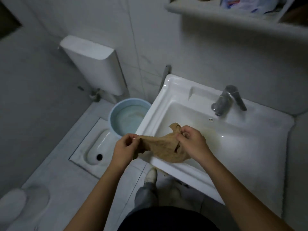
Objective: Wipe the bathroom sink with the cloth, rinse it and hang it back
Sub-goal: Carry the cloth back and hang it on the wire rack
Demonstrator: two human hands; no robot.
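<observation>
A tan cloth [164, 145] is stretched between both my hands over the front left corner of the white sink [168, 90]. My left hand [125, 150] pinches one end of the cloth just outside the sink's left rim. My right hand [191, 141] grips the other end above the basin, with a corner of cloth sticking up past the fingers. The cloth's lower edge hangs over the sink's front rim. A metal tap [228, 100] stands at the back of the sink, and no water is seen running from it.
A light blue bucket [116, 109] with water stands on the floor against the sink's left side. Left of it is a squat toilet pan [96, 147], with a white cistern [93, 64] on the wall. A shelf [233, 15] with items hangs above the sink. My shoe [150, 175] is below the sink.
</observation>
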